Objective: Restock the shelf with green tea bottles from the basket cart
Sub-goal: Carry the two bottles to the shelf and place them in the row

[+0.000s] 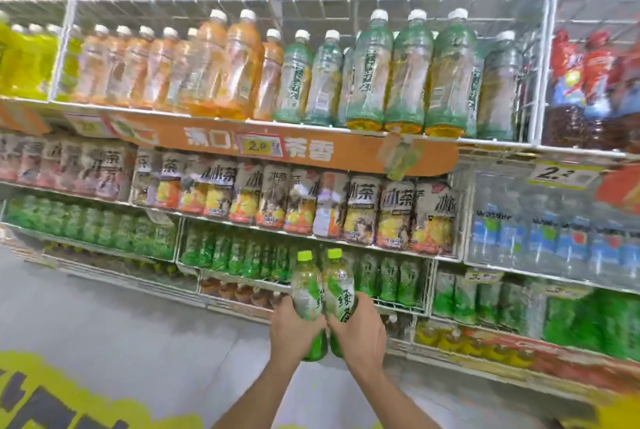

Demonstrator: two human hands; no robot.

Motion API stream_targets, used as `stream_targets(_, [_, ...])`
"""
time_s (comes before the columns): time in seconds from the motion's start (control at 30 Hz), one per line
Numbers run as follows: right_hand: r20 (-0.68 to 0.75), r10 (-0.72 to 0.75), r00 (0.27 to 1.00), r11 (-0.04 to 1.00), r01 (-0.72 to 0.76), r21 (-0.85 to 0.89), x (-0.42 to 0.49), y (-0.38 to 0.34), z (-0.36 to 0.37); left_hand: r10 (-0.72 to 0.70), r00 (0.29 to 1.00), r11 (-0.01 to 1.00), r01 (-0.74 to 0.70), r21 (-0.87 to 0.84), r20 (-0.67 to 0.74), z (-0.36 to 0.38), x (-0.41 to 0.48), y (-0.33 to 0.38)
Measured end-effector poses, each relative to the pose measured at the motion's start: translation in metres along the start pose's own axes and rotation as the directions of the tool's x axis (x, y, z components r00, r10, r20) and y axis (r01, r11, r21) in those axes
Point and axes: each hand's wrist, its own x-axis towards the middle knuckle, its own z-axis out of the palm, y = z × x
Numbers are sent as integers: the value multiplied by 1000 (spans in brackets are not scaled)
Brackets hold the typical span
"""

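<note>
Each hand holds one green tea bottle upright before the shelves. The left hand (292,326) wraps its fingers round the lower half of the left bottle (306,284). The right hand (362,330) grips the right bottle (341,281) likewise, thumb across the label. The two bottles touch side by side, just before the front edge of the low shelf (401,307), where a row (242,257) of like bottles stands. The cart is out of view. Full and capped, each bottle is probably fairly heavy for one hand, stiff enough not to crush, its label smooth and perhaps slippery. A grip round the waist suits; the caps (305,256) would give poorer control.
</note>
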Motion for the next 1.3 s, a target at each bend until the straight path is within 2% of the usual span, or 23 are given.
stream_targets(0.17, [-46,165,985,986,-163,29,12,11,19,9,992,1000,-7,-13,125,20,28,-8])
stream_targets(0.4, [-132,168,977,986,-168,9,58,70,96,53,977,998,-47,-30,208,78,88,-62])
stream_targets(0.53, [-170,153,974,988,-153,13,87,113,155,88,975,996,-84,-28,204,123,128,-110])
stream_targets(0.73, [-255,95,962,995,-85,49,150,153,219,195,960,981,-188,-54,202,172,192,-134])
stream_targets(1.0, [-427,24,904,1000,-14,26,228,168,247,335,930,938,-314,-149,150,221,267,-133])
stream_targets(1.13, [-431,27,902,1000,-17,26,256,179,256,402,910,901,-375,-218,98,241,295,-134])
stream_targets(1.3, [-412,41,910,999,-38,18,268,183,269,357,932,908,-329,-261,69,252,310,-142])
